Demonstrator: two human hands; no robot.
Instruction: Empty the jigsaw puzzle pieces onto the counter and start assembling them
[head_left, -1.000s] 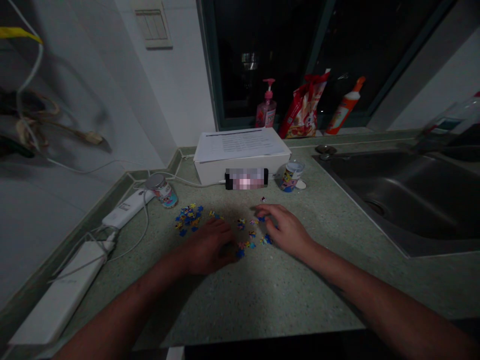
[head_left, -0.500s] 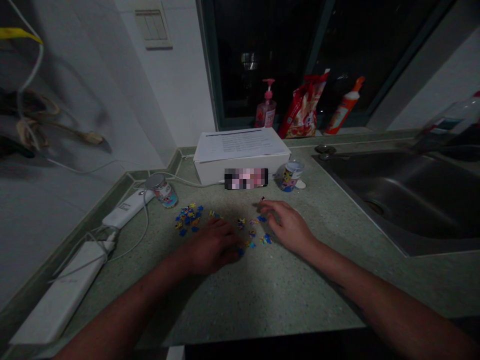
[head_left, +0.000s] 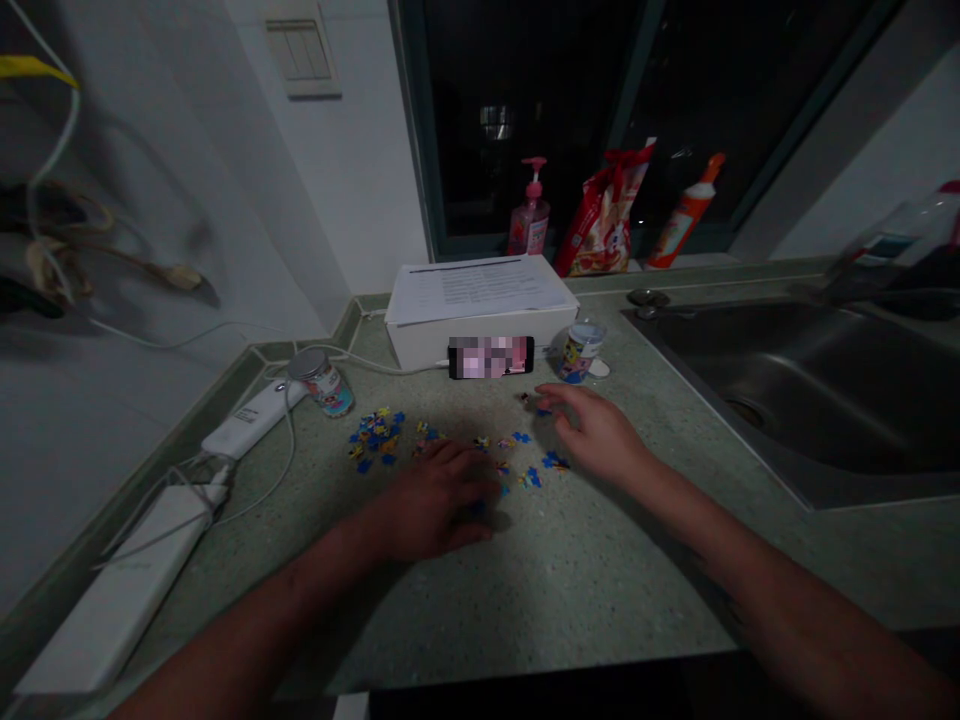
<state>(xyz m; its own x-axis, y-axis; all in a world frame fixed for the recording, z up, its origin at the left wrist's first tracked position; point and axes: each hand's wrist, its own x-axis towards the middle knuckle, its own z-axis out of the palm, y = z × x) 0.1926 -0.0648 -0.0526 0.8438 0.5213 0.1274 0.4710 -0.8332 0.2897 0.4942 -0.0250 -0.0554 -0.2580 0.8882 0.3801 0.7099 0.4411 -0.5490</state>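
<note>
Small blue and yellow puzzle pieces (head_left: 377,436) lie scattered on the green speckled counter (head_left: 570,570). My left hand (head_left: 435,500) lies palm down over some of the middle pieces, fingers curled loosely on the counter. My right hand (head_left: 600,432) rests to the right, its fingers stretched toward a piece (head_left: 541,411) near the phone (head_left: 491,357). A few loose pieces (head_left: 555,461) sit just beside its thumb. Neither hand visibly holds a piece.
A white box (head_left: 480,305) with a paper on top stands behind the phone. Two small tins (head_left: 324,381) (head_left: 579,350) flank it. Power strips (head_left: 251,418) and cables lie at the left. A steel sink (head_left: 810,385) is at the right; bottles and a red bag (head_left: 604,215) stand on the sill.
My right hand has moved right and farther back, uncovering pieces it lay over. My left hand has slid a little right over the middle pieces.
</note>
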